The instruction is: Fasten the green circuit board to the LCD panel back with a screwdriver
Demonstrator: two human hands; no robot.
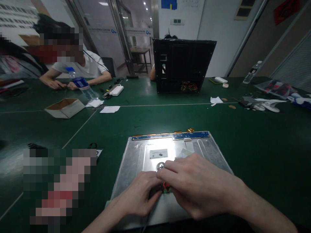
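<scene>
A silvery metal-backed display panel (136, 161) lies flat on the green table in front of me, with a long blue circuit board (170, 136) along its far edge. Over its near half both my hands meet around a small green circuit board (167, 191) with red wires (166, 185). My left hand (143, 192) is closed at the left side of this board, thumb and fingers curled in. From above, my right hand (196, 184) reaches in with its fingers pinched; what the fingertips hold is hidden. A round metal disc (160, 166) shows just beyond the fingers. A dark cable (145, 223) runs out below my left hand.
Across the table (136, 119) stands a black open-backed casing (184, 64) with coloured wires. A paper box (65, 108), a water bottle (84, 84) and a white scrap (110, 109) lie left. White gloves (266, 104) lie right. Other people sit at the far side.
</scene>
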